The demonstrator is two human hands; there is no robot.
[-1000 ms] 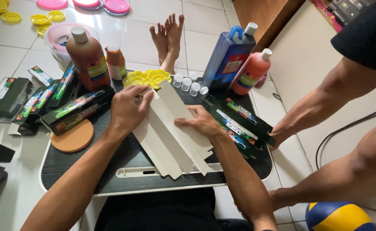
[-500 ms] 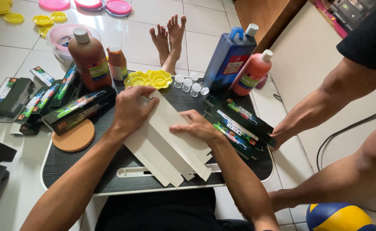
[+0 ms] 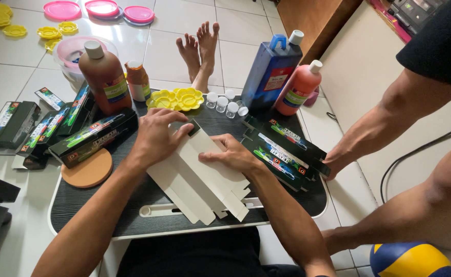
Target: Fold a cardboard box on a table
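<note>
Head view, looking down over a small dark lap table [image 3: 107,202].

Both hands are working a flat white carton blank [image 3: 199,177], which is lying diagonally across the middle of the table. The left hand [image 3: 156,136] is curling over the blank's far end, fingers bent down on the edge and thumb tucked against a folded panel; it appears to be pinching the flap there, though the fingertips are partly hidden. The right hand [image 3: 230,154] is lying flat and spread on the blank just to the right, pressing rather than gripping, likely pinning the card so the fold stays sharp.

A stack of printed dark cartons [image 3: 282,151] is sitting on the right of the table, another person's hand [image 3: 338,161] touching its right end. More dark cartons [image 3: 89,136] are lying to the left, beside a round cork disc [image 3: 87,168]. Along the far edge: a brown bottle [image 3: 102,77], yellow flower-shaped palettes [image 3: 176,99], small clear pots [image 3: 225,102], a blue jug [image 3: 271,69] and a pink bottle [image 3: 300,88].

The table is standing on a white tiled floor [image 3: 20,61]. Bare feet [image 3: 199,51] are resting beyond it, pink lids [image 3: 102,8] further off, and a ball [image 3: 410,259] is sitting near right.
</note>
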